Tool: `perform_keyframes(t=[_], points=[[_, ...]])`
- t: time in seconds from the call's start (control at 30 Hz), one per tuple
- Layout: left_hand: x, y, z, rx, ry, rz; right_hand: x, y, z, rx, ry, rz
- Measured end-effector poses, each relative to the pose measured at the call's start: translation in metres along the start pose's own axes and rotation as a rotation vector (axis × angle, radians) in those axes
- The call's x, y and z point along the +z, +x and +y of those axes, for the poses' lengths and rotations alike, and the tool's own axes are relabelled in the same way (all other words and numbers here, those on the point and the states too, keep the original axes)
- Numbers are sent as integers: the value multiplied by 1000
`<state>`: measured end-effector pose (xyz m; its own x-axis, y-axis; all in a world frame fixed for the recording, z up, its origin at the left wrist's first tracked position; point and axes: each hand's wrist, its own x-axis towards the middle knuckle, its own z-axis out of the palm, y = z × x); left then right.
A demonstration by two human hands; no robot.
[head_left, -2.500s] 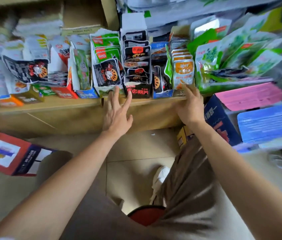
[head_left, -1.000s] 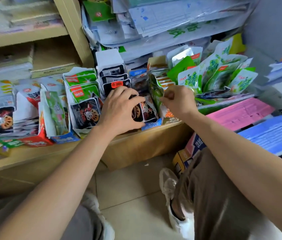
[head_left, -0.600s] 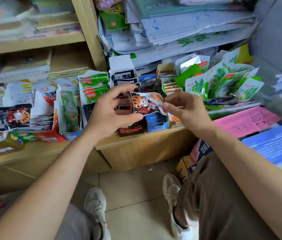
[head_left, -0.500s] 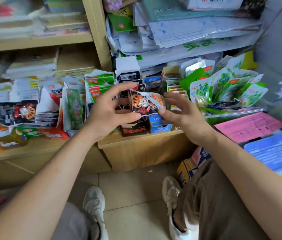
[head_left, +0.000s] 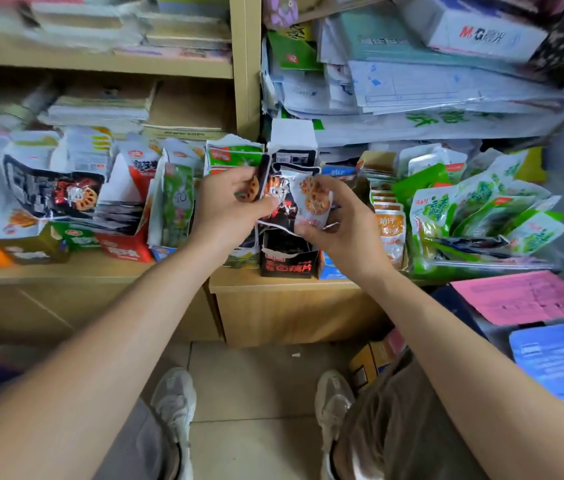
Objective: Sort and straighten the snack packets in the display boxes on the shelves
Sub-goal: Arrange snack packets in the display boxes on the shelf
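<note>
Black and white lotus-root packets (head_left: 282, 199) sit bunched between both hands. The left hand (head_left: 228, 206) curls its fingers round the bunch's left side; the right hand (head_left: 343, 223) pinches the white front packet (head_left: 313, 202) between thumb and fingers. Directly below the grip stands the black display box (head_left: 289, 263) on the wooden shelf (head_left: 273, 284), with orange packets (head_left: 389, 226) just right of the right hand

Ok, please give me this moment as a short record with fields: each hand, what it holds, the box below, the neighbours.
left hand: grips black packets
right hand: pinches white packet with lotus-root picture
below the hands: black display box, open at the top, on wooden shelf
right of box: orange packets, then green packets
</note>
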<state>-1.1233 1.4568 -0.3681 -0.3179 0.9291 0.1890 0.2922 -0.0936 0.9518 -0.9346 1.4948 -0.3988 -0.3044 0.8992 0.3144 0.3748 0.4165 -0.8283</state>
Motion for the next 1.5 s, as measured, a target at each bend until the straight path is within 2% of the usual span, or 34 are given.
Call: perform_keyframes(t=[0.1, 0.2, 0.27, 0.4, 0.53, 0.7, 0.83, 0.97, 1.2, 1.33, 1.5], points=[[-6, 12, -3, 137, 121, 46, -4, -2, 5, -75, -156, 3], [-15, 23, -4, 229, 257, 29, -19, -4, 12, -170, -303, 132], [-18, 26, -5, 261, 340, -4, -30, -1, 19, -226, -447, 161], [-5, 23, -9, 326, 477, -66, -50, 8, 38, -189, -670, 94], [16, 23, -11, 401, 681, -82, -62, 16, 48, -116, -732, 12], [32, 25, -22, 424, 889, -124, -59, 45, 47, -89, -795, 41], [38, 28, -28, 448, 980, -204, -49, 56, 55, -8, -807, 53], [33, 33, -27, 393, 944, -297, -49, 50, 68, -6, -731, 58], [35, 28, -27, 479, 824, -190, -70, 45, 67, 22, -520, 57], [49, 29, -27, 599, 778, -149, -85, 33, 65, 5, -526, 131], [75, 32, -31, 658, 861, -197, -86, 31, 64, 191, -367, 115]])
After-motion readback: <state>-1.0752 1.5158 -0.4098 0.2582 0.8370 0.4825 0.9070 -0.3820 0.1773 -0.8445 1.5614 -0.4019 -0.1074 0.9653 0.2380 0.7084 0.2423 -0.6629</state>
